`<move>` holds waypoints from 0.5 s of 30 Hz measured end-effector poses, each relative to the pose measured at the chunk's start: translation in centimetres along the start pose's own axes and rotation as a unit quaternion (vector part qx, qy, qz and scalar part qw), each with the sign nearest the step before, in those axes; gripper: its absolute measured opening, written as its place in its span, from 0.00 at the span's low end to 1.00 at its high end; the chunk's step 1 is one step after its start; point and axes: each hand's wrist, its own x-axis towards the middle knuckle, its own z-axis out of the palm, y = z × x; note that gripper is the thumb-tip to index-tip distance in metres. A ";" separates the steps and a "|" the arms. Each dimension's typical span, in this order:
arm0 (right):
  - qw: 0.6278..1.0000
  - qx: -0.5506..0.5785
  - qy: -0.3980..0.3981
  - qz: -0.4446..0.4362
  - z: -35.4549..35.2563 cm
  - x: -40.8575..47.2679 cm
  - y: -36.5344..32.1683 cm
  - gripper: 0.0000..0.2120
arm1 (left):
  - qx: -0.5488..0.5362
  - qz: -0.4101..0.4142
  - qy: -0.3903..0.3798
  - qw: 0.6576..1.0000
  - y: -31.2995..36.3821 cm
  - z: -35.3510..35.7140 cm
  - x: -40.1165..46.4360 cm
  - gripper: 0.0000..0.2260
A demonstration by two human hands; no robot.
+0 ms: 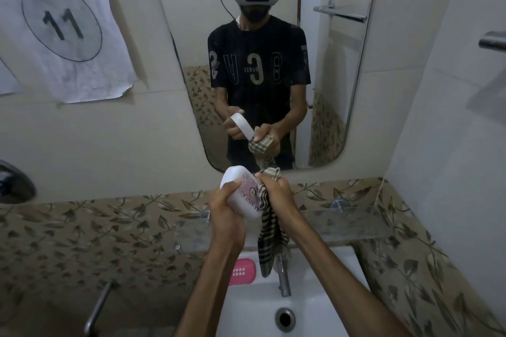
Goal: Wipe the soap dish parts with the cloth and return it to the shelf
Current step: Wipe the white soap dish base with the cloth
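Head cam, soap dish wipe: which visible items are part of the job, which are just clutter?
Job items:
white plastic soap dish part, held in left hand
checked beige-and-dark cloth, gripped by right hand
pink slotted plastic tray, lying on the basin edge
clear glass shelf

Lying about:
white ceramic basin
chrome tap
wall mirror
paper sign numbered 11

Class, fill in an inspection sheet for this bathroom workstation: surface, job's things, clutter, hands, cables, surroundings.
Surface: white sink, tap at its back; glass shelf above.
Job's things: white soap dish part held over the sink; checked cloth hanging down; pink soap dish part on the sink rim.
Clutter: nothing seen.
Hands: left hand grips the white part; right hand grips the cloth.
Cables: nothing seen.
Surroundings: mirror; paper sign reading 11; leaf-patterned tiles.
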 end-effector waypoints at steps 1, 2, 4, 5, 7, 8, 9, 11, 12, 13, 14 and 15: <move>1.000 0.007 0.010 -0.014 0.0 0.0 0.1 0.16 | -0.001 -0.019 -0.004 1.000 0.2 -0.1 0.1 0.22; 0.999 0.011 0.020 -0.033 -0.1 0.1 0.2 0.15 | 0.005 -0.041 -0.017 0.999 0.6 -0.3 0.2 0.22; 0.997 -0.002 0.025 -0.077 -0.8 0.5 0.0 0.13 | 0.042 -0.093 -0.062 0.993 1.6 -1.1 0.4 0.26; 0.995 -0.015 0.018 -0.101 -1.3 0.7 -0.2 0.13 | 0.066 -0.122 -0.090 0.986 2.2 -1.6 0.6 0.29; 0.987 -0.052 -0.022 -0.153 -2.4 1.3 -0.8 0.13 | 0.101 -0.176 -0.129 0.971 3.1 -2.3 1.0 0.32; 0.980 -0.076 -0.047 -0.177 -2.8 1.4 -1.0 0.15 | 0.111 -0.195 -0.138 0.965 3.2 -2.5 1.2 0.30; 0.972 -0.102 -0.067 -0.198 -3.0 1.6 -1.1 0.16 | 0.123 -0.209 -0.138 0.960 3.3 -2.5 1.4 0.29; 0.960 -0.141 -0.077 -0.230 -3.0 1.7 -1.2 0.18 | 0.139 -0.215 -0.140 0.957 3.3 -2.2 1.4 0.27; 0.954 -0.152 -0.070 -0.249 -3.0 1.7 -1.2 0.17 | 0.136 -0.209 -0.141 0.958 3.1 -2.0 1.3 0.26; 0.946 -0.163 -0.056 -0.275 -3.0 1.6 -1.2 0.15 | 0.129 -0.196 -0.138 0.962 2.8 -1.9 1.2 0.26; 0.937 -0.174 -0.036 -0.302 -2.9 1.5 -1.1 0.12 | 0.120 -0.178 -0.130 0.968 2.5 -1.7 1.0 0.26; 0.929 -0.181 -0.007 -0.324 -2.8 1.5 -1.1 0.09 | 0.106 -0.157 -0.120 0.974 2.2 -1.6 0.8 0.27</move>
